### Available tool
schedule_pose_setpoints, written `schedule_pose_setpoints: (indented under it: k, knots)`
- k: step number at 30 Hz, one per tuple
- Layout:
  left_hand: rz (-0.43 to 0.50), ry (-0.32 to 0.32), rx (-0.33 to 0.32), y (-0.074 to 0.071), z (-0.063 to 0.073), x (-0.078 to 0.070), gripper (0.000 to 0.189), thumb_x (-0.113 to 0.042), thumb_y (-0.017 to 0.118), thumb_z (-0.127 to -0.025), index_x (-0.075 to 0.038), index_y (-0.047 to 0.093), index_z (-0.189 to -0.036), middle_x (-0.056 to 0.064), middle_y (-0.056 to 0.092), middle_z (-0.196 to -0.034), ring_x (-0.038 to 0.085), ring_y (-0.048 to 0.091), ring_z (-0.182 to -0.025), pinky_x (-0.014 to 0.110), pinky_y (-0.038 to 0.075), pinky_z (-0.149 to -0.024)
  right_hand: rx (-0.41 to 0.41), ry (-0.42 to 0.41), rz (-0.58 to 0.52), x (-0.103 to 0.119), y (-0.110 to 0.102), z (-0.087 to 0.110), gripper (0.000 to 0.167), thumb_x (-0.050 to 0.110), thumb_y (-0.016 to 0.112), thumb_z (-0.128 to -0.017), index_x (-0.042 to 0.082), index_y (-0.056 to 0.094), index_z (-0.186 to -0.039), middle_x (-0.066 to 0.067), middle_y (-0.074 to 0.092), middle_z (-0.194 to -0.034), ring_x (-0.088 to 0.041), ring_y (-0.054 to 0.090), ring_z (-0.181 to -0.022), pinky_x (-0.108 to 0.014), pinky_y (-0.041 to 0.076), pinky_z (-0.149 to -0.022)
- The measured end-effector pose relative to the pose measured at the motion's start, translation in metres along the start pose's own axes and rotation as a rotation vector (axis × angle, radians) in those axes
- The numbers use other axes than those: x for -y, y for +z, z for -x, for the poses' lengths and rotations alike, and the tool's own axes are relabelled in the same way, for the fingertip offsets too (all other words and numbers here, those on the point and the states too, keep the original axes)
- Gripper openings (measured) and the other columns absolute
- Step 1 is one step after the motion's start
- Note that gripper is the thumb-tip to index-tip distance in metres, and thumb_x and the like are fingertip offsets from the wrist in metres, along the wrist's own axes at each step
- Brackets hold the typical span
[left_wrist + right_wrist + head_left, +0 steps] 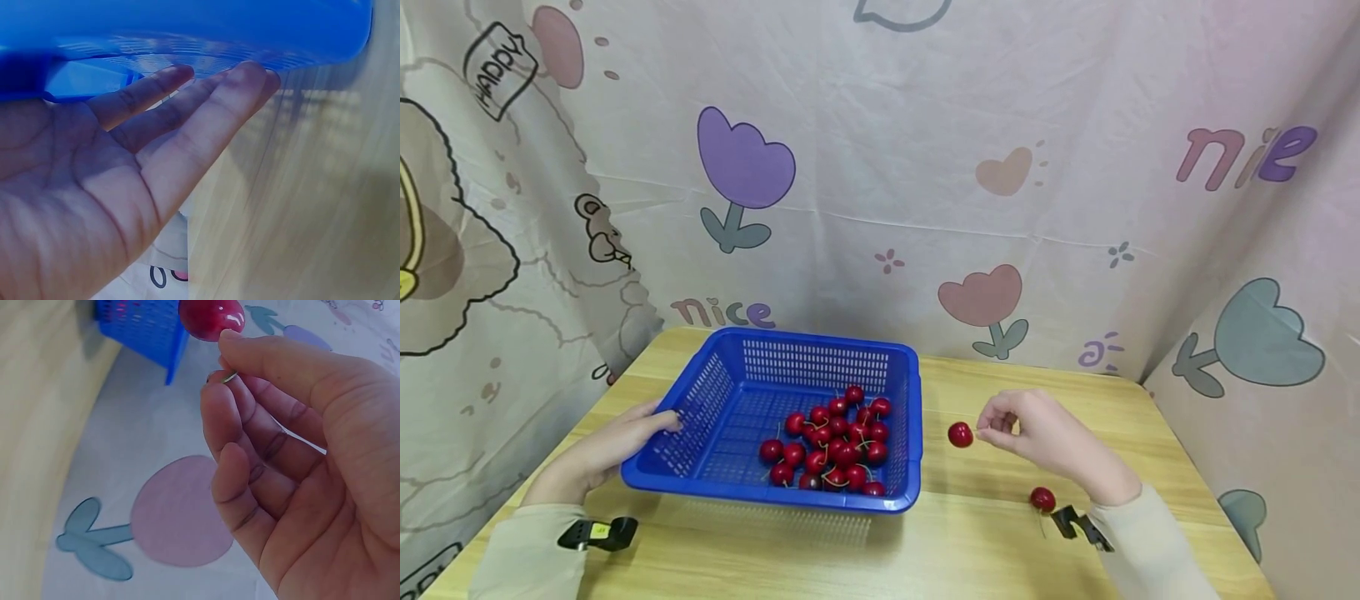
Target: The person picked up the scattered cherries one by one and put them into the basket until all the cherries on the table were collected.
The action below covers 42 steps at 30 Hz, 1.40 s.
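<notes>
A blue plastic basket (820, 339) with slotted walls holds several red cherries (846, 453), mostly gathered in its right half. My left hand (610, 454) grips the basket's left side, thumb over the rim. In the left wrist view its fingers (194, 137) reach out under the basket. To the right of the basket, my right hand (1048, 429) pinches one cherry (960, 434) by its stem between thumb and fingertips. That cherry hangs just off the fingertips, and the right wrist view shows its glossy side and a bit of green stem (230, 377).
Another cherry (1042, 499) with its stem lies on the wooden table (970, 550), near my right wrist. A printed cloth (865, 167) hangs behind the table and along both sides. The basket casts a slotted shadow along its front edge.
</notes>
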<state>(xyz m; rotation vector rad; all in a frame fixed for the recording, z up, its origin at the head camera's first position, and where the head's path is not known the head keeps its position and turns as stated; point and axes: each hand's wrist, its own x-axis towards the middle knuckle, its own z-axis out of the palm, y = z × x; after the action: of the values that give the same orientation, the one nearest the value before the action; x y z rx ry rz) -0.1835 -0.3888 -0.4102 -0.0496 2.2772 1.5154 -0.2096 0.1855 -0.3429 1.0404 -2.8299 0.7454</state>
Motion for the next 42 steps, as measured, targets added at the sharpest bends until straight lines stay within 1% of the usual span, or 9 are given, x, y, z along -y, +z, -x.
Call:
schedule_pose_setpoints:
  k: [9,13,16,18,24,27,31,36,42]
  knots:
    - [-0.002,-0.004,-0.001,0.0,-0.001,-0.002,0.072,-0.023,0.041,-0.11,0.011,0.01,-0.166,0.02,0.068,-0.125,0.026,0.072,-0.102,0.042,0.063,-0.083,-0.008,-0.036,0.003,0.018,-0.012,-0.05,0.007,0.015,0.08,-0.096,0.018,0.078,-0.089,0.011,0.068,-0.078,-0.002,0.06,-0.072,-0.023,0.055,-0.071]
    - [-0.006,-0.02,-0.008,-0.002,0.0,-0.001,0.074,-0.024,0.042,-0.109,0.01,0.008,-0.166,0.022,0.067,-0.129,0.025,0.072,-0.103,0.041,0.064,-0.083,0.01,-0.04,-0.01,0.027,-0.012,-0.072,0.007,0.017,0.081,-0.096,0.017,0.078,-0.09,0.009,0.07,-0.078,-0.004,0.061,-0.071,-0.024,0.054,-0.068]
    - [-0.005,-0.027,-0.007,-0.002,-0.001,-0.001,0.075,-0.024,0.042,-0.109,0.01,0.007,-0.166,0.022,0.067,-0.13,0.026,0.072,-0.104,0.042,0.064,-0.084,0.03,-0.031,-0.029,0.033,-0.011,-0.088,0.007,0.019,0.081,-0.096,0.017,0.078,-0.09,0.008,0.07,-0.077,-0.006,0.061,-0.068,-0.025,0.053,-0.066]
    - [-0.004,-0.025,-0.003,-0.002,-0.001,0.0,0.075,-0.024,0.041,-0.109,0.01,0.007,-0.166,0.021,0.068,-0.128,0.026,0.072,-0.104,0.042,0.064,-0.084,0.044,-0.031,-0.036,0.036,-0.008,-0.099,0.007,0.019,0.081,-0.096,0.016,0.079,-0.09,0.006,0.073,-0.078,-0.007,0.062,-0.068,-0.026,0.054,-0.067]
    - [-0.021,-0.02,-0.003,-0.003,-0.002,0.0,0.074,-0.023,0.04,-0.109,0.011,0.008,-0.166,0.021,0.068,-0.13,0.026,0.071,-0.105,0.041,0.063,-0.084,0.098,-0.049,-0.024,0.045,0.008,-0.135,0.008,0.017,0.079,-0.098,0.013,0.08,-0.092,0.002,0.078,-0.085,-0.005,0.066,-0.073,-0.023,0.058,-0.074]
    - [-0.027,-0.021,0.0,-0.004,-0.003,0.0,0.074,-0.023,0.04,-0.109,0.01,0.008,-0.166,0.022,0.067,-0.131,0.026,0.071,-0.106,0.041,0.062,-0.085,0.133,-0.053,-0.013,0.05,0.017,-0.152,0.009,0.017,0.078,-0.098,0.01,0.081,-0.093,0.001,0.077,-0.086,-0.006,0.067,-0.074,-0.022,0.058,-0.074]
    - [-0.022,-0.02,0.0,-0.004,-0.003,0.002,0.075,-0.023,0.041,-0.108,0.011,0.007,-0.166,0.022,0.067,-0.131,0.027,0.071,-0.106,0.042,0.063,-0.086,0.174,-0.049,0.002,0.057,0.03,-0.173,0.008,0.015,0.078,-0.098,0.009,0.082,-0.094,0.0,0.078,-0.086,-0.007,0.067,-0.074,-0.023,0.057,-0.074]
    - [-0.011,-0.012,0.008,-0.004,-0.002,0.003,0.073,-0.023,0.04,-0.109,0.012,0.009,-0.166,0.021,0.068,-0.129,0.027,0.071,-0.105,0.042,0.063,-0.085,0.226,-0.038,0.028,0.064,0.047,-0.193,0.008,0.014,0.078,-0.098,0.01,0.083,-0.095,-0.002,0.079,-0.09,-0.009,0.068,-0.076,-0.025,0.06,-0.078]
    - [-0.007,0.0,0.013,-0.004,-0.003,0.002,0.072,-0.022,0.039,-0.11,0.012,0.01,-0.165,0.019,0.069,-0.126,0.027,0.072,-0.104,0.042,0.063,-0.084,0.28,0.012,0.052,0.073,0.067,-0.209,0.008,0.013,0.078,-0.098,0.011,0.085,-0.096,-0.002,0.08,-0.094,-0.01,0.068,-0.077,-0.027,0.061,-0.082]
